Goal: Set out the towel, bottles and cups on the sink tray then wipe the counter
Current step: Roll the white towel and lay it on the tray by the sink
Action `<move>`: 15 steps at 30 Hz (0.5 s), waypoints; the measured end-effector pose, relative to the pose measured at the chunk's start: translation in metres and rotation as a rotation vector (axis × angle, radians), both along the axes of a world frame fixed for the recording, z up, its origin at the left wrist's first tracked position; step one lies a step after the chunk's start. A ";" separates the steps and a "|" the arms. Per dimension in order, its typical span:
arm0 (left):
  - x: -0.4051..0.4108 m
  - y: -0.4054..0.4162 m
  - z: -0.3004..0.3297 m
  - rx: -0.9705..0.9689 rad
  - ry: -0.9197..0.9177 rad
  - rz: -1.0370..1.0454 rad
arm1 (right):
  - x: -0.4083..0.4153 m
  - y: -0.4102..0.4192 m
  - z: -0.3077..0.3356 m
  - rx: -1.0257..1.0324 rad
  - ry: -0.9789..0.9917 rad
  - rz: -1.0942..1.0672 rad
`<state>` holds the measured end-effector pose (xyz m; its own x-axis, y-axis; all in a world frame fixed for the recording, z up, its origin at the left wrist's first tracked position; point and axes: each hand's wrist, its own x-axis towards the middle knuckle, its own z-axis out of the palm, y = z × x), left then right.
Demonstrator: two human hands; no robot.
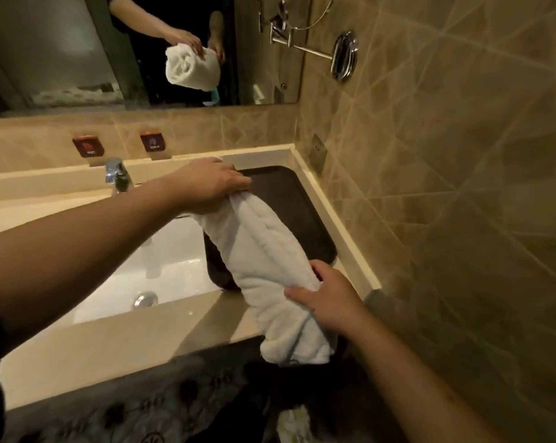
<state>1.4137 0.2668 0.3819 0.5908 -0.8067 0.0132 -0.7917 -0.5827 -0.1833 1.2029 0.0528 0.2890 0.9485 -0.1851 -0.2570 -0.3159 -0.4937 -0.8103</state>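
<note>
Head view: we look down on a pale, smooth stone bench (120,343) with a glossy white rectangular sink (161,266) sunk into it, a chrome drain at its floor and a chrome tap (117,175) on the back ledge. Right of the sink lies a dark, matte tray (305,215) with rounded corners, close against the raised bench edge by the tan tiled wall (462,187). We hold a white towel (270,266), thick and plush, rolled into a long loose bundle with soft lengthwise folds; it slants above the tray's left part, its near end hanging past the front edge of the bench. Our left hand (211,187) reaches across the sink, forearm extended, fingers curled down and gripping the towel's far end. Our right hand (328,298) comes in from below right, thumb and fingers clasping the roll near its lower end. The mirror (78,59) above reflects the rolled towel end and both hands. A chrome swing-arm mirror (343,55) projects from the wall.
</note>
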 end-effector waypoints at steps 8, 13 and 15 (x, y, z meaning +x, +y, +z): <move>0.155 -0.087 -0.054 -0.018 0.056 -0.190 | 0.105 -0.038 -0.020 0.113 0.110 -0.189; 0.225 -0.140 -0.086 -0.007 0.109 -0.267 | 0.163 -0.066 -0.037 0.057 0.160 -0.255; 0.245 -0.156 -0.100 -0.011 0.138 -0.282 | 0.183 -0.076 -0.042 0.028 0.174 -0.276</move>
